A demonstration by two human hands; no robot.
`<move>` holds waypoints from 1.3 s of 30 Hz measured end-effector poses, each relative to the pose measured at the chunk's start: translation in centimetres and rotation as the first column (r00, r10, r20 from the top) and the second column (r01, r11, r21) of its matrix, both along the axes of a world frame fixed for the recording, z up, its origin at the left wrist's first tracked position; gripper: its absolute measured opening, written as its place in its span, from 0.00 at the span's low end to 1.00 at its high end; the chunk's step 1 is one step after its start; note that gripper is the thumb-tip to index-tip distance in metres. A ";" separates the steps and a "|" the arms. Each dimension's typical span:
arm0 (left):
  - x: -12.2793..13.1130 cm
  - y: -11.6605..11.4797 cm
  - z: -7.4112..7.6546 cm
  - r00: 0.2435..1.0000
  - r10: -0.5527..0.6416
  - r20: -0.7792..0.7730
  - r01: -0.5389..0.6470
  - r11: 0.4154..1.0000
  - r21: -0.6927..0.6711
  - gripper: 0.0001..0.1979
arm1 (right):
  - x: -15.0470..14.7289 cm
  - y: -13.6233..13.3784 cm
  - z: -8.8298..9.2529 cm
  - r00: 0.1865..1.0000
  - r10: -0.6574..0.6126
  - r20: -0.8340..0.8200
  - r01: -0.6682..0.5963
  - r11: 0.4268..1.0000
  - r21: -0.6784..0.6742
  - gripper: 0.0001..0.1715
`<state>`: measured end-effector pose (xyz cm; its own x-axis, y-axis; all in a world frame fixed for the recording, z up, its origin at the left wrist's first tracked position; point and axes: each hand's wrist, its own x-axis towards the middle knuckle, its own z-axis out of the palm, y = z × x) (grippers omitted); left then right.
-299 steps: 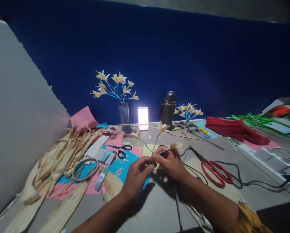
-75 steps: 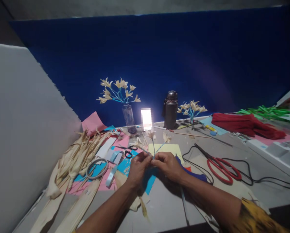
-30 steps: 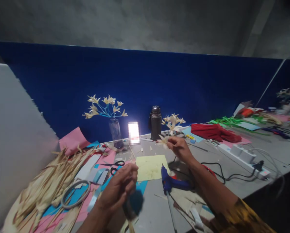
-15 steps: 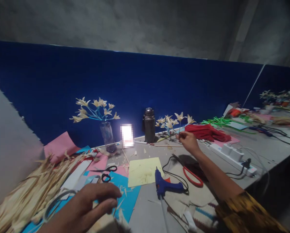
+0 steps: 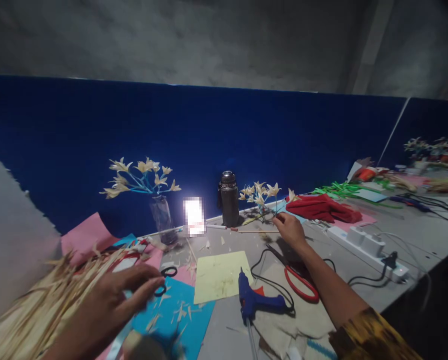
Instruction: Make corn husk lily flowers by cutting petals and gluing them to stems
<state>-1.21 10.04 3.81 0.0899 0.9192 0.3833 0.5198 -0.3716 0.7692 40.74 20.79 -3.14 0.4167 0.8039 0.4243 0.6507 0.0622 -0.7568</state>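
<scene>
My right hand (image 5: 290,230) reaches to the back of the table. Its fingertips are pinched at the foot of a thin stem with a cream husk-like flower (image 5: 274,190) on top; the exact grip is small in view. Right beside it stands a cluster of similar flowers (image 5: 259,192) on blue stems. My left hand (image 5: 120,295) hovers at the left, fingers loosely curved and apart, with nothing visible in them. Beneath it lie dried husk strips (image 5: 51,305) and a blue sheet (image 5: 193,310) strewn with scraps. Black-handled scissors (image 5: 169,271) are partly hidden behind its fingertips.
A blue glue gun (image 5: 259,300) and red-handled scissors (image 5: 302,285) lie in front of me, near a yellow sheet (image 5: 221,275). Along the back stand a flower vase (image 5: 161,220) and a dark thermos (image 5: 230,202). A red cloth (image 5: 323,207) and a power strip (image 5: 370,255) are at right.
My left hand has moved left and slightly up, uncovering more of the blue sheet. My right hand stays at the flower stem, a little lower in view. The whole view has shifted slightly.
</scene>
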 end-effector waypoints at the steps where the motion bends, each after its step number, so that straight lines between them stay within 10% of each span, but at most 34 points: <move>1: 0.7 0.2 0.3 0.994 -0.096 -0.044 0.090 0.988 -0.125 0.16 | -0.3 -0.3 0.3 0.999 0.036 -0.024 -0.036 0.999 0.015 0.12; 7: 6.7 1.0 -1.0 0.965 -0.067 0.252 0.118 0.974 -0.192 0.17 | -6.6 -4.1 3.0 0.901 0.386 -0.197 -0.390 0.921 0.018 0.18; 12: 10.6 1.7 -1.5 0.900 -0.130 0.417 0.259 0.927 -0.271 0.18 | -12.7 -7.7 5.4 0.575 0.732 -0.364 -0.730 0.661 0.175 0.18; 19: 11.2 1.5 -2.9 0.861 -0.142 0.488 0.295 0.922 -0.251 0.16 | -14.0 -8.0 5.0 0.524 0.786 -0.329 -0.779 0.598 0.187 0.12; 24: 10.7 2.1 -4.8 0.877 -0.132 0.461 0.233 0.957 -0.170 0.15 | -11.7 -6.4 4.5 0.523 0.821 -0.229 -0.850 0.520 -0.080 0.11; 29: 9.6 3.3 -5.9 0.921 -0.025 0.389 0.069 0.993 -0.099 0.14 | -5.4 0.6 3.3 0.893 0.407 0.189 -0.326 0.878 -0.350 0.10; 39: 9.6 3.8 -7.4 0.895 0.026 0.446 0.061 0.982 -0.180 0.16 | 0.4 10.5 -2.9 0.965 0.226 0.131 -0.134 0.859 -0.494 0.19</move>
